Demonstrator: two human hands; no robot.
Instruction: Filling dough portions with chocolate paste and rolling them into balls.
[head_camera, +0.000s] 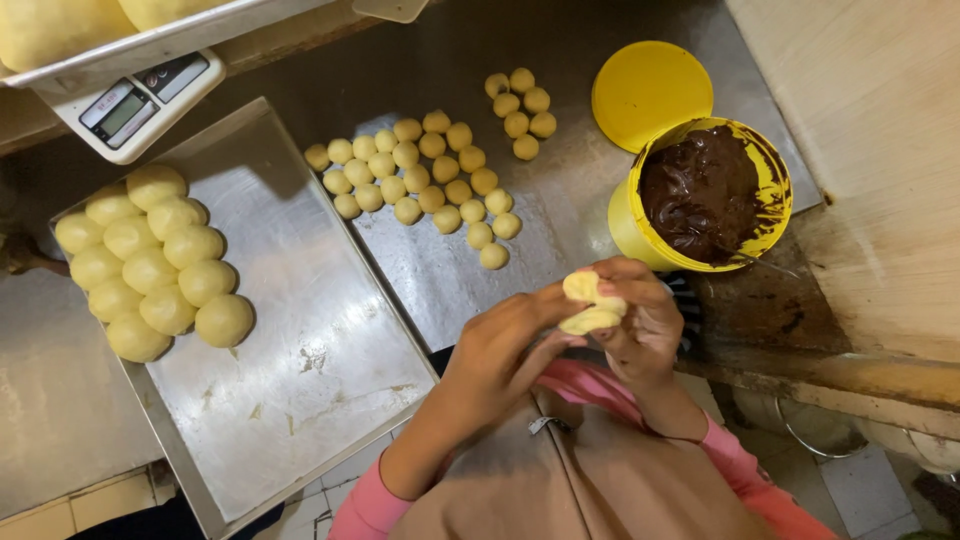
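Dough, a pale yellow piece (592, 304), sits low and right of the frame's centre, pinched between both hands above the near edge of the table (450, 270). The left hand (500, 355) comes in from the lower middle, fingers closed against the piece's left side. The right hand (640, 325) curls over it from the right, fingers wrapped on its top and outer side. Both hands are clamped on the piece, which looks folded or pressed into two lobes. Pink sleeves (725, 450) cover both forearms at the bottom of the frame.

Just above and right of the hands stands a yellow bucket (625, 230) holding dark brown chocolate paste (700, 190); a thin metal handle pokes out at its lower rim. Its round yellow lid (650, 90) lies flat just beyond it, towards the top of the frame.

Upper centre, many small dough balls (420, 175) lie in loose rows on the steel table, with a smaller cluster of balls (520, 100) apart from them, closer to the lid.

To the left lies a large metal tray (300, 350), tilted in the frame. Larger dough balls (150, 260) are packed together in its upper left corner; the other part shows bare metal with a few smears.

A white digital scale (135, 105) stands in the upper left, beneath another tray's edge.
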